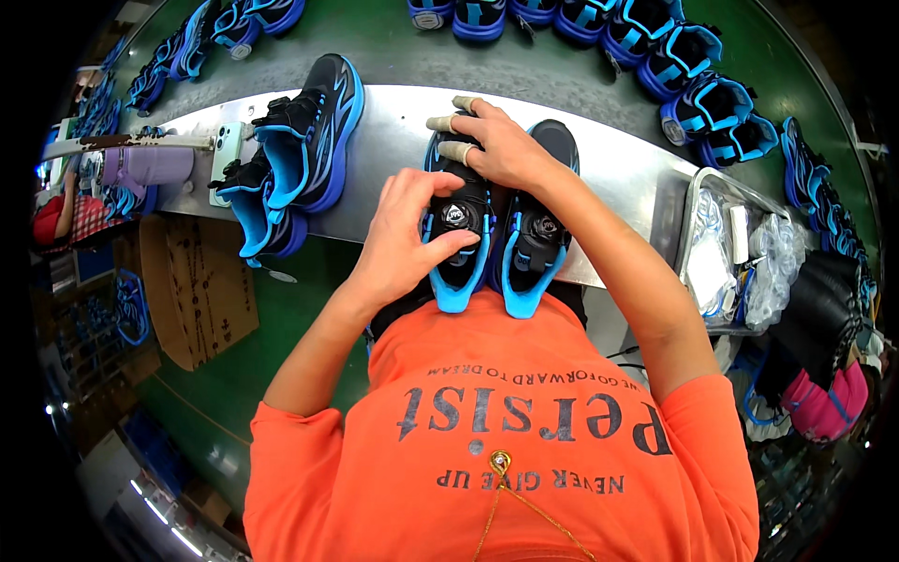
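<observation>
Two black sneakers with bright blue linings stand side by side before me, heels toward my body: the left sneaker (457, 258) and the right sneaker (538, 253). Each has a round dial on its tongue. My left hand (398, 229) is open beside the left sneaker, thumb and fingers apart around its dial (456, 217). Across that sneaker's front lies my right hand (506, 150), fingers spread, with pale covers on several fingertips. Its thumb is hidden, and the hand covers part of the toe. The right sneaker's toe shows beyond my right wrist.
Another pair of sneakers (309, 140) rests at left on the metal ledge (393, 112), near a pale green phone (227, 155) and a purple cup (154, 167). At right is a metal tray (691, 234) of plastic bags. Rows of sneakers (646, 37) line the green surface beyond.
</observation>
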The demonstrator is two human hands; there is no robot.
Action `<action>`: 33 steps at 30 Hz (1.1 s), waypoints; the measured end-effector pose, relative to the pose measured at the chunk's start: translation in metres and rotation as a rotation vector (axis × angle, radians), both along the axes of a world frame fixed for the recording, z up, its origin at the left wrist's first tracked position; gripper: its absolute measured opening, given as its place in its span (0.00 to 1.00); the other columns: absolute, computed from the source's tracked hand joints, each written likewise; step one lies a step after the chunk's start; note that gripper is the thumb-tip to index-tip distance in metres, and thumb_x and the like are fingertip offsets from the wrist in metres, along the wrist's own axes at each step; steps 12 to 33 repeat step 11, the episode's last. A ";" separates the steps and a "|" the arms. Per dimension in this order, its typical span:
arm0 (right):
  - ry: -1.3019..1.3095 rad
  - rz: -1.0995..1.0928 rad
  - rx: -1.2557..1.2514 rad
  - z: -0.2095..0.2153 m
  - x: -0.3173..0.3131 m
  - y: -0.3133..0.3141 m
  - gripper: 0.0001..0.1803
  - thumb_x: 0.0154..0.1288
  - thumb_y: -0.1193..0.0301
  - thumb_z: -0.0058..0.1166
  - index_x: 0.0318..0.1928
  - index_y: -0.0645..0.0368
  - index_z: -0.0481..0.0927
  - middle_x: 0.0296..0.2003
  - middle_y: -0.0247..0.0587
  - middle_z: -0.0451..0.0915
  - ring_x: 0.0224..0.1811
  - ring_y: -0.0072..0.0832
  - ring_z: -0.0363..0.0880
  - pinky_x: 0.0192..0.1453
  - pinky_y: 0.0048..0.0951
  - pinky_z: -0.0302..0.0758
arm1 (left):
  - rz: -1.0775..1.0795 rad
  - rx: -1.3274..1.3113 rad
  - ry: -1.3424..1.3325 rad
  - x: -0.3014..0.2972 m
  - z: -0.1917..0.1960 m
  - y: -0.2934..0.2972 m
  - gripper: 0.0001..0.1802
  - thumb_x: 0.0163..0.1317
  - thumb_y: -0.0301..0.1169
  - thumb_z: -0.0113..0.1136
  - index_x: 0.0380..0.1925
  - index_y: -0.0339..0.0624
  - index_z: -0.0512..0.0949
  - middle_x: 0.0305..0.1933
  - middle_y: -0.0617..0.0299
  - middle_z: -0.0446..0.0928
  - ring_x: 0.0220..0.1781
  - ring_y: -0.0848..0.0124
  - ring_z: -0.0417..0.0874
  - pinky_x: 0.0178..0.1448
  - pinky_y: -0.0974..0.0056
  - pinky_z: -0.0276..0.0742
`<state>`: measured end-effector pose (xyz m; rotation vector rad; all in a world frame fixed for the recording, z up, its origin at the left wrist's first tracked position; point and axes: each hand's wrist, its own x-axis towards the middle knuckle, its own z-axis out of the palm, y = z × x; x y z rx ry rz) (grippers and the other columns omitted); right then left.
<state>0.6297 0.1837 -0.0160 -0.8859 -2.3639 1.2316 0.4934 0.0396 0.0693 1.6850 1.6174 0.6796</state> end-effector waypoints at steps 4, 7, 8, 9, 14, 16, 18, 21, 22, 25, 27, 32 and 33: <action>0.013 0.005 0.015 -0.001 0.000 0.000 0.22 0.67 0.61 0.57 0.61 0.44 0.79 0.66 0.59 0.66 0.69 0.53 0.64 0.70 0.45 0.66 | -0.024 -0.121 -0.110 -0.007 -0.001 0.003 0.24 0.55 0.27 0.66 0.55 0.42 0.78 0.46 0.63 0.76 0.47 0.70 0.72 0.50 0.68 0.70; -0.002 0.017 -0.012 0.002 -0.003 0.001 0.22 0.67 0.61 0.57 0.61 0.43 0.79 0.66 0.58 0.66 0.69 0.53 0.64 0.70 0.44 0.66 | -0.176 -0.241 -0.265 -0.023 -0.001 0.008 0.27 0.56 0.27 0.65 0.59 0.43 0.76 0.49 0.62 0.77 0.49 0.70 0.72 0.53 0.68 0.68; -0.001 0.013 -0.012 0.001 -0.002 0.001 0.22 0.67 0.61 0.57 0.61 0.43 0.79 0.66 0.58 0.66 0.69 0.53 0.64 0.70 0.44 0.66 | -0.156 -0.140 -0.173 -0.020 0.003 0.008 0.28 0.56 0.28 0.66 0.60 0.42 0.75 0.50 0.61 0.77 0.50 0.69 0.73 0.54 0.67 0.68; -0.003 0.008 -0.017 0.001 -0.002 0.001 0.22 0.67 0.61 0.57 0.61 0.43 0.79 0.66 0.58 0.66 0.69 0.53 0.64 0.70 0.45 0.66 | -0.137 -0.039 -0.082 -0.016 0.005 0.008 0.30 0.56 0.29 0.67 0.61 0.42 0.74 0.51 0.61 0.77 0.51 0.68 0.73 0.55 0.66 0.67; -0.019 -0.004 -0.019 0.000 -0.001 0.001 0.22 0.68 0.60 0.57 0.62 0.43 0.78 0.67 0.56 0.65 0.70 0.53 0.64 0.71 0.45 0.66 | 0.031 -0.088 0.035 -0.010 -0.002 -0.001 0.36 0.52 0.37 0.72 0.63 0.49 0.72 0.64 0.59 0.73 0.60 0.67 0.71 0.57 0.63 0.67; -0.019 -0.004 -0.019 0.000 -0.001 0.001 0.22 0.68 0.60 0.57 0.62 0.43 0.78 0.67 0.56 0.65 0.70 0.53 0.64 0.71 0.45 0.66 | 0.031 -0.088 0.035 -0.010 -0.002 -0.001 0.36 0.52 0.37 0.72 0.63 0.49 0.72 0.64 0.59 0.73 0.60 0.67 0.71 0.57 0.63 0.67; -0.019 -0.004 -0.019 0.000 -0.001 0.001 0.22 0.68 0.60 0.57 0.62 0.43 0.78 0.67 0.56 0.65 0.70 0.53 0.64 0.71 0.45 0.66 | 0.031 -0.088 0.035 -0.010 -0.002 -0.001 0.36 0.52 0.37 0.72 0.63 0.49 0.72 0.64 0.59 0.73 0.60 0.67 0.71 0.57 0.63 0.67; -0.019 -0.004 -0.019 0.000 -0.001 0.001 0.22 0.68 0.60 0.57 0.62 0.43 0.78 0.67 0.56 0.65 0.70 0.53 0.64 0.71 0.45 0.66 | 0.031 -0.088 0.035 -0.010 -0.002 -0.001 0.36 0.52 0.37 0.72 0.63 0.49 0.72 0.64 0.59 0.73 0.60 0.67 0.71 0.57 0.63 0.67; -0.019 -0.004 -0.019 0.000 -0.001 0.001 0.22 0.68 0.60 0.57 0.62 0.43 0.78 0.67 0.56 0.65 0.70 0.53 0.64 0.71 0.45 0.66 | 0.031 -0.088 0.035 -0.010 -0.002 -0.001 0.36 0.52 0.37 0.72 0.63 0.49 0.72 0.64 0.59 0.73 0.60 0.67 0.71 0.57 0.63 0.67; -0.019 -0.004 -0.019 0.000 -0.001 0.001 0.22 0.68 0.60 0.57 0.62 0.43 0.78 0.67 0.56 0.65 0.70 0.53 0.64 0.71 0.45 0.66 | 0.031 -0.088 0.035 -0.010 -0.002 -0.001 0.36 0.52 0.37 0.72 0.63 0.49 0.72 0.64 0.59 0.73 0.60 0.67 0.71 0.57 0.63 0.67; -0.019 -0.004 -0.019 0.000 -0.001 0.001 0.22 0.68 0.60 0.57 0.62 0.43 0.78 0.67 0.56 0.65 0.70 0.53 0.64 0.71 0.45 0.66 | 0.031 -0.088 0.035 -0.010 -0.002 -0.001 0.36 0.52 0.37 0.72 0.63 0.49 0.72 0.64 0.59 0.73 0.60 0.67 0.71 0.57 0.63 0.67; -0.019 -0.004 -0.019 0.000 -0.001 0.001 0.22 0.68 0.60 0.57 0.62 0.43 0.78 0.67 0.56 0.65 0.70 0.53 0.64 0.71 0.45 0.66 | 0.031 -0.088 0.035 -0.010 -0.002 -0.001 0.36 0.52 0.37 0.72 0.63 0.49 0.72 0.64 0.59 0.73 0.60 0.67 0.71 0.57 0.63 0.67; -0.019 -0.004 -0.019 0.000 -0.001 0.001 0.22 0.68 0.60 0.57 0.62 0.43 0.78 0.67 0.56 0.65 0.70 0.53 0.64 0.71 0.45 0.66 | 0.031 -0.088 0.035 -0.010 -0.002 -0.001 0.36 0.52 0.37 0.72 0.63 0.49 0.72 0.64 0.59 0.73 0.60 0.67 0.71 0.57 0.63 0.67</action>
